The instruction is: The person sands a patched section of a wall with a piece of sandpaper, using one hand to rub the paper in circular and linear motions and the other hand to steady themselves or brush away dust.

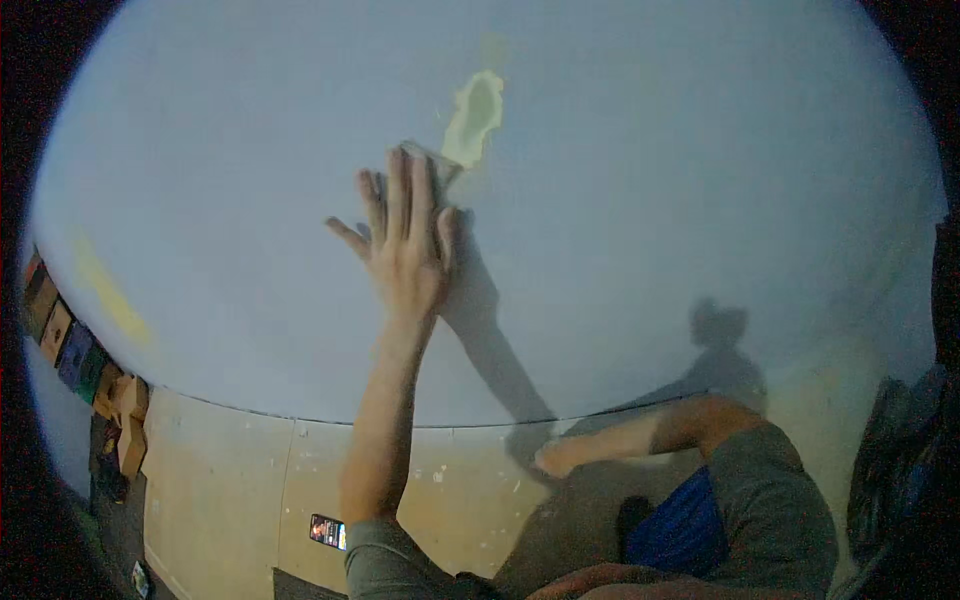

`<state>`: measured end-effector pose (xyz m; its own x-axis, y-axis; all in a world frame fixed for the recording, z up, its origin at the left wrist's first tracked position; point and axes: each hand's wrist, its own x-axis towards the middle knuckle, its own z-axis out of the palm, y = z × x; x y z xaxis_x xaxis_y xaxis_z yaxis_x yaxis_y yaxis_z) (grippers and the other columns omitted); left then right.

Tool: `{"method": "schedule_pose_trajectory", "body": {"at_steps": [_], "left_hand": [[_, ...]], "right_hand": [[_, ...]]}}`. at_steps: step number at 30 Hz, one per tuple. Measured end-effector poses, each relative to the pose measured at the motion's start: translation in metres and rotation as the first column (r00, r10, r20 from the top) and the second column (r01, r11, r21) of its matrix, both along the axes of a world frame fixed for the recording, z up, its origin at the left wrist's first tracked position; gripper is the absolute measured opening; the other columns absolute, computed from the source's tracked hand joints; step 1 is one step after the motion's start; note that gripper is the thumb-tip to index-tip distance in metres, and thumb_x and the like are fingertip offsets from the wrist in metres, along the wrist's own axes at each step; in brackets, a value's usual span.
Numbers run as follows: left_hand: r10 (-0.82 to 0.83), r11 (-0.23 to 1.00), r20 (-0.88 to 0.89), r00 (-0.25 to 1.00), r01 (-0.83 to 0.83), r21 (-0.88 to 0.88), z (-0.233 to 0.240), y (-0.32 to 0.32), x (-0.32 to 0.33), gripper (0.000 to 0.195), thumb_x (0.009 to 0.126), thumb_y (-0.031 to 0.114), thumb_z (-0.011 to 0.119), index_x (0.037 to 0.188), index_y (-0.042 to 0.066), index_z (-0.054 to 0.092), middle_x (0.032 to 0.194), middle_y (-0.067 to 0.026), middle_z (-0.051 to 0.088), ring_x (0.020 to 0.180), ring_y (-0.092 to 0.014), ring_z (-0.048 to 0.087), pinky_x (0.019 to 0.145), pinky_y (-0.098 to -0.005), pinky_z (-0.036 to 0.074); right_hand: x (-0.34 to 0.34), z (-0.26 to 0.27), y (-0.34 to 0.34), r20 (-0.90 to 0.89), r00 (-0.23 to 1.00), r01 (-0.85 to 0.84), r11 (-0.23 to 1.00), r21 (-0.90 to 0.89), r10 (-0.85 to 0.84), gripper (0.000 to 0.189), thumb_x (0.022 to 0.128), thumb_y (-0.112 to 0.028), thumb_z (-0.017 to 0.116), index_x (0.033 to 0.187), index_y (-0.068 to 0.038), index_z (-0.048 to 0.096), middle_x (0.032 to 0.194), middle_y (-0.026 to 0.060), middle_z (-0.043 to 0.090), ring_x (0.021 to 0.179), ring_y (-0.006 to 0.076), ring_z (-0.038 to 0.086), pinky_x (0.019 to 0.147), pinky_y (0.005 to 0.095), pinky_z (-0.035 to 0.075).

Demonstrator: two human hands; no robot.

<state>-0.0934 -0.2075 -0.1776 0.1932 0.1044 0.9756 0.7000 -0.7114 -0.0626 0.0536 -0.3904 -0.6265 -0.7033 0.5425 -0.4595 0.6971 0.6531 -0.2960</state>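
Flat on a pale blue-grey wall [600,172] rests my left hand [405,217], its back towards me and its fingers spread. Under the fingers it presses a thin grey sheet [452,176], whose edges show past the fingertips; its material is unclear. Just above and right of the hand is a ragged, pale yellow-green patch [476,116] on the wall, with a darker middle. My right hand is not recognisable in view. A bent bare limb [615,445], apparently a leg and foot, lies near the wall's foot at the lower right.
A phone with a lit screen [328,531] lies on the beige floor [217,465] beside my left sleeve. Cardboard boxes [132,431] and other things line the far left. Blue fabric [682,525] lies by the grey garment. Dark, glossy material [889,472] stands at right.
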Motion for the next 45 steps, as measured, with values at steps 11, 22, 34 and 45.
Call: {"method": "schedule_pose_trajectory", "body": {"at_steps": [11, 22, 34, 45], "left_hand": [[-0.067, 0.998, -0.225, 0.972, 0.068, -0.003, -0.015, -0.029, 0.022, 0.059, 0.1, 0.041, 0.048, 0.152, 0.018, 0.037, 0.16, -0.0077, 0.03, 0.15, -0.034, 0.018, 0.113, -0.068, -0.007], [-0.194, 0.974, -0.318, 0.928, 0.222, 0.053, -0.024, -0.038, 0.041, 0.059, 0.1, 0.039, 0.048, 0.153, 0.016, 0.036, 0.16, -0.004, 0.031, 0.149, -0.032, 0.021, 0.112, -0.0687, -0.012], [-0.286, 0.958, -0.34, 0.896, 0.279, -0.069, -0.021, -0.052, 0.05, 0.063, 0.096, 0.045, 0.053, 0.152, 0.023, 0.036, 0.162, -0.0009, 0.024, 0.151, -0.033, 0.014, 0.113, -0.0693, -0.007], [-0.222, 0.975, 0.192, 0.956, 0.213, 0.07, 0.002, -0.016, 0.011, 0.055, 0.096, 0.024, 0.059, 0.148, 0.018, 0.044, 0.155, -0.0091, 0.038, 0.146, -0.036, 0.027, 0.114, -0.0677, 0.005]], "right_hand": [[0.005, -0.011, 0.002, 0.022, 1.0, 0.001, 1.0, -0.009, -0.001, 0.022, 0.085, -0.02, 0.061, 0.093, 0.0, 0.066, 0.094, 0.0178, 0.066, 0.089, 0.0319, 0.066, 0.077, 0.0471, 0.052], [0.012, -0.014, 0.002, 0.028, 0.999, 0.02, 1.0, -0.015, -0.02, 0.023, 0.086, -0.02, 0.06, 0.094, 0.001, 0.065, 0.095, 0.0179, 0.066, 0.09, 0.0314, 0.065, 0.077, 0.0469, 0.052], [0.009, -0.02, 0.001, 0.028, 0.999, 0.028, 0.999, -0.016, -0.028, 0.025, 0.087, -0.021, 0.059, 0.095, 0.002, 0.064, 0.096, 0.0179, 0.065, 0.091, 0.0308, 0.065, 0.078, 0.0466, 0.052], [0.016, -0.035, -0.013, 0.029, 0.999, 0.045, 0.999, -0.005, -0.045, 0.026, 0.088, -0.021, 0.058, 0.096, 0.003, 0.064, 0.097, 0.018, 0.065, 0.092, 0.0303, 0.065, 0.078, 0.0464, 0.052]]}}
